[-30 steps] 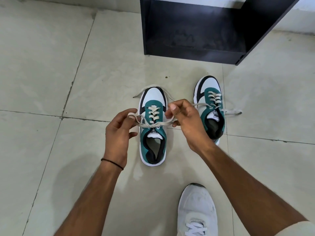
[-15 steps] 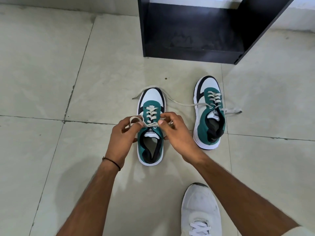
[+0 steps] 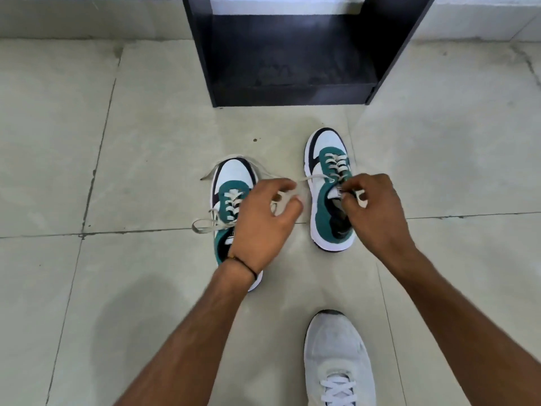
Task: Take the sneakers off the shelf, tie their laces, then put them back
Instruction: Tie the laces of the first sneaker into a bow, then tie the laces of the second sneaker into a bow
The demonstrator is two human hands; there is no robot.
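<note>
Two teal, white and black sneakers stand on the tiled floor, toes toward the black shelf (image 3: 205, 54). The left sneaker (image 3: 234, 177) shows a lace loop (image 3: 202, 227) lying out to its left, and my left forearm covers its heel. The right sneaker (image 3: 325, 206) sits slightly farther away. My left hand (image 3: 260, 224) hovers between the shoes, fingers curled on the lace end (image 3: 310, 180) that runs from the right sneaker; this part is blurred. My right hand (image 3: 374, 212) pinches the other lace over that sneaker's tongue.
The shelf's bottom compartment is dark and holds nothing I can see. My own white shoe (image 3: 336, 356) stands on the floor at the lower right. Pale floor tiles stretch to both sides, with a wall base behind the shelf.
Both hands have left the left sneaker's laces and shifted right onto the right sneaker's laces. A lace loop now lies beside the left sneaker. The view has tilted up toward the shelf.
</note>
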